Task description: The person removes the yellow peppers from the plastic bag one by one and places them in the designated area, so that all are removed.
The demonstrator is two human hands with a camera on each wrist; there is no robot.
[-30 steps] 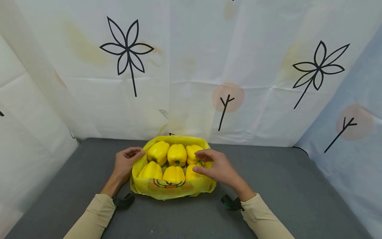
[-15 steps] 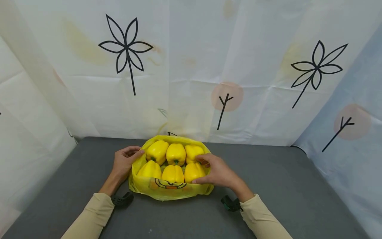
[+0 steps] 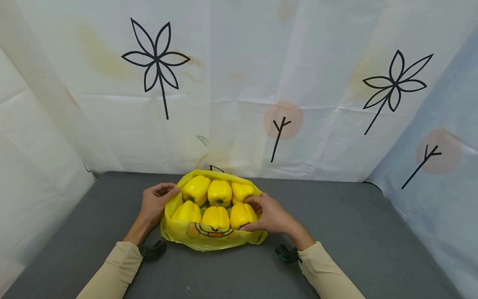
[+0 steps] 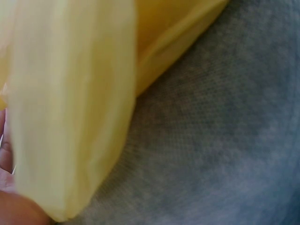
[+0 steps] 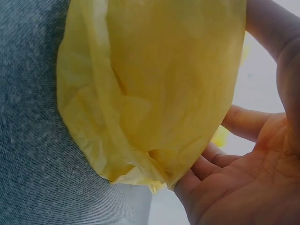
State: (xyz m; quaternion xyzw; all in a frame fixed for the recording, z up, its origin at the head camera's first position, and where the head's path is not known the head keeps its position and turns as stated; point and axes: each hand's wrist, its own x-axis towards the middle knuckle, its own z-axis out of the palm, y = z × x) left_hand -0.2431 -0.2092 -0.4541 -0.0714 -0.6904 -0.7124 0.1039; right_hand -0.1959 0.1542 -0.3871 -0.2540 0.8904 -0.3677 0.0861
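Note:
A yellow plastic bag point(image 3: 209, 238) lies wide-mouthed on the table in the head view, with several yellow bell peppers point(image 3: 219, 192) in two rows inside. My left hand point(image 3: 156, 203) pinches the bag's rim at its left side, thumb over the edge. At the right side, my right hand point(image 3: 272, 214) reaches over the rim, its thumb and curled fingers around the front right bell pepper point(image 3: 242, 216). The right wrist view shows the bag's outer side point(image 5: 173, 84) against this hand; the pepper is hidden there. Bag film point(image 4: 70, 108) covers most of the left hand in its wrist view.
A grey cloth-covered table point(image 3: 343, 236) extends around the bag. White printed curtains point(image 3: 239, 79) stand at its back and both sides. A dark wrist device sits under each wrist, the left one point(image 3: 153, 250) and the right one point(image 3: 287, 253).
My right hand has lowered from above the front right bell pepper and closed its thumb and fingers around it. The left hand keeps its place on the rim. The head view has shifted slightly.

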